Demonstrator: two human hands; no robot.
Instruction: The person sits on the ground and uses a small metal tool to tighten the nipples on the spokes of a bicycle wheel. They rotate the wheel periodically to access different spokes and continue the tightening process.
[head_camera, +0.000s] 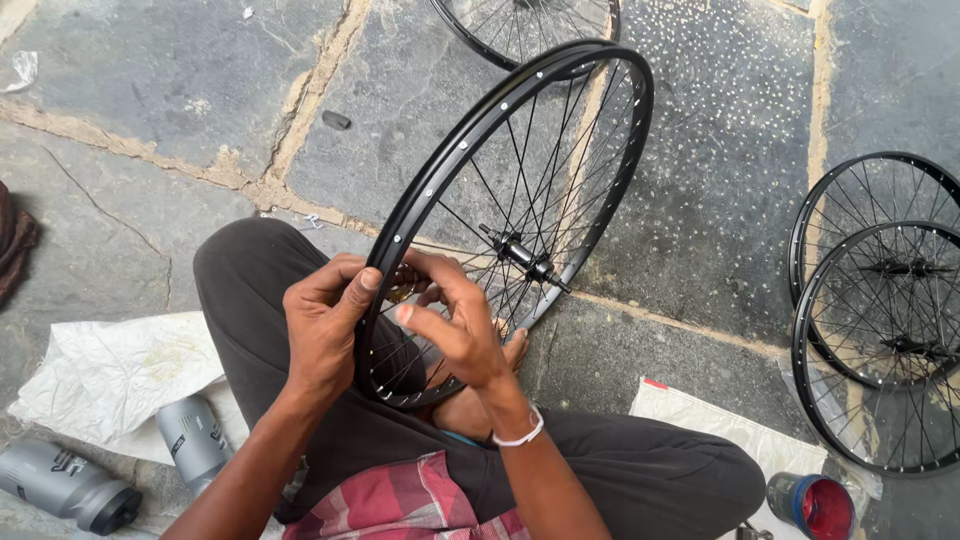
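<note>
Person sits cross-legged on the stone floor (700, 180), so the lap does the job of a stand. Nearest the camera: red plaid shirt hem (400, 505), dark trousers (640, 470), white band (520, 434) on the right wrist. By the left knee two grey bottles (70, 487) lie on their sides, one partly on a crumpled white sheet (110, 375) spread over the floor, likely to keep parts out of the grit. By the right knee, a second white sheet (720, 425) carries a small open tub with red contents (815, 505), within arm's reach. The black spoked bicycle wheel (600, 190) stands on edge, its lower rim tucked between the legs near a bare foot (513, 347) and its top leaning away, which puts the rim's inner face toward the eyes. Left hand (325, 325) is curled around the near rim section, thumb over the top edge, holding it steady. Right hand (455, 320) is half closed, reaching through the spokes at the same spot, fingertips pinched together; something small and brassy shows between the two hands, can't tell what it is or which hand has it. Hub (525, 258) and axle sit free, mid-wheel. Further out: two more black wheels (880, 340) lie overlapping at the floor's right edge, part of another wheel (520, 30) at the top edge, brown cloth (15, 240) at the left edge.
</note>
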